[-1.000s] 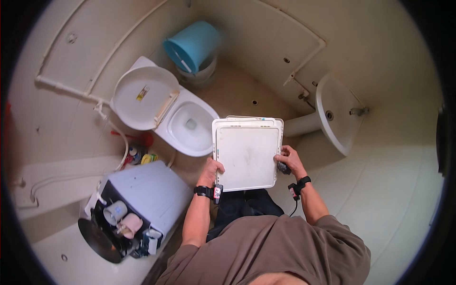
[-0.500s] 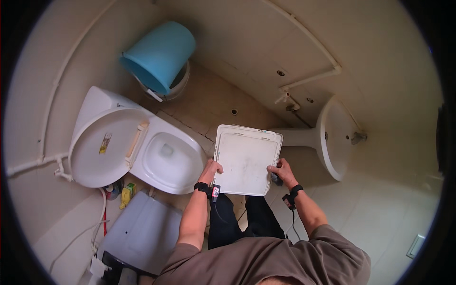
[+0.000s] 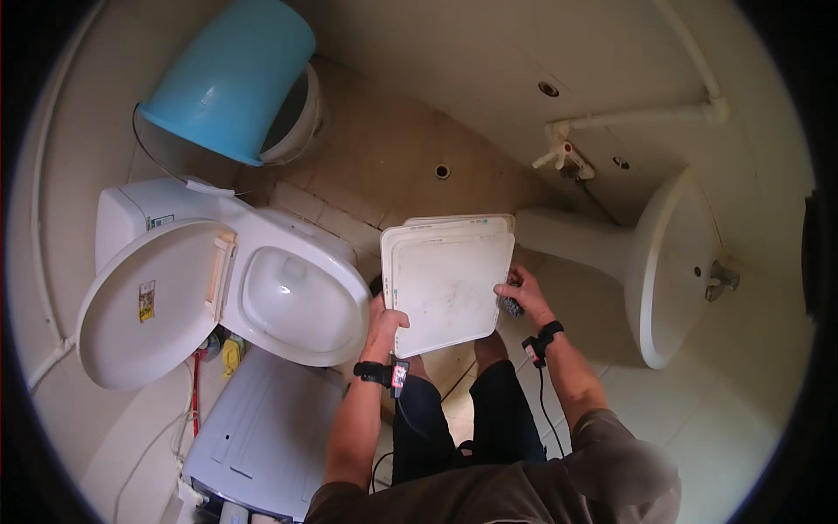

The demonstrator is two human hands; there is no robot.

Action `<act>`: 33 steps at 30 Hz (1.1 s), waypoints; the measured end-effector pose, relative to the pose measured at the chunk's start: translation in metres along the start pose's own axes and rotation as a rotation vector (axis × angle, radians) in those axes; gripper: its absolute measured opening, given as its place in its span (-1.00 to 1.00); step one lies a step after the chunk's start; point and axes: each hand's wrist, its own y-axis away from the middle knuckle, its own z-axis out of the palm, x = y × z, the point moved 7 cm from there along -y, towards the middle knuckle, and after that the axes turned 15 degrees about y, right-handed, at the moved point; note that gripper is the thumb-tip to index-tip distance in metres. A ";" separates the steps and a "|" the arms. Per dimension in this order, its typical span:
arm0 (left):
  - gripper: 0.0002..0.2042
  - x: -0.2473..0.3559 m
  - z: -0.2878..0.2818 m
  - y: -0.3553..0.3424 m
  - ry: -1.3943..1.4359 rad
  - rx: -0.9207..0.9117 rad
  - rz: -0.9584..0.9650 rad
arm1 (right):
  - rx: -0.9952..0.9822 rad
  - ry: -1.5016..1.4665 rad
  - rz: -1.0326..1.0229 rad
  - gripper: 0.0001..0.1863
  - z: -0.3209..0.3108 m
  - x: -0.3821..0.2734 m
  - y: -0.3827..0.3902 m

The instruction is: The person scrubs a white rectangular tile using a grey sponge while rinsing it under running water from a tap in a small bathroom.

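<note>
A white, square, lid-like plastic panel (image 3: 449,284) is held up in front of my legs, with faint grey smudges on its face. A second rim shows along its far edge, so there seem to be two stacked together. My left hand (image 3: 384,327) grips the left edge, thumb on top and fingers beneath. At the right edge, my right hand (image 3: 528,293) is closed with its thumb on the panel. That same hand also holds a dark, curly scouring pad (image 3: 511,306) next to the edge. Both wrists carry black straps with small devices and cables.
A toilet (image 3: 305,301) with raised lid stands at left, a grey-white appliance (image 3: 266,428) nearer me. A blue bucket (image 3: 231,79) leans over a white bucket (image 3: 301,118) at far left. A pedestal washbasin (image 3: 655,271) is at right, with a wall tap (image 3: 563,153) and floor drain (image 3: 443,171).
My view has come lower and closer, so the buckets, toilet and basin look larger. The panels have tilted slightly, still in both hands, and the scouring pad shows more plainly.
</note>
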 end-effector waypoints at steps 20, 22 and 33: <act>-0.70 -0.012 0.038 -0.046 -0.303 0.033 0.124 | 0.285 0.037 0.187 -0.58 -0.002 0.088 0.012; -0.69 -0.029 0.034 -0.074 -0.339 -0.017 0.103 | 0.219 -0.034 0.194 -0.62 0.001 0.098 0.010; -0.71 -0.145 0.032 -0.233 -0.459 -0.187 -0.010 | 0.046 -0.299 0.277 -0.69 -0.005 0.210 -0.055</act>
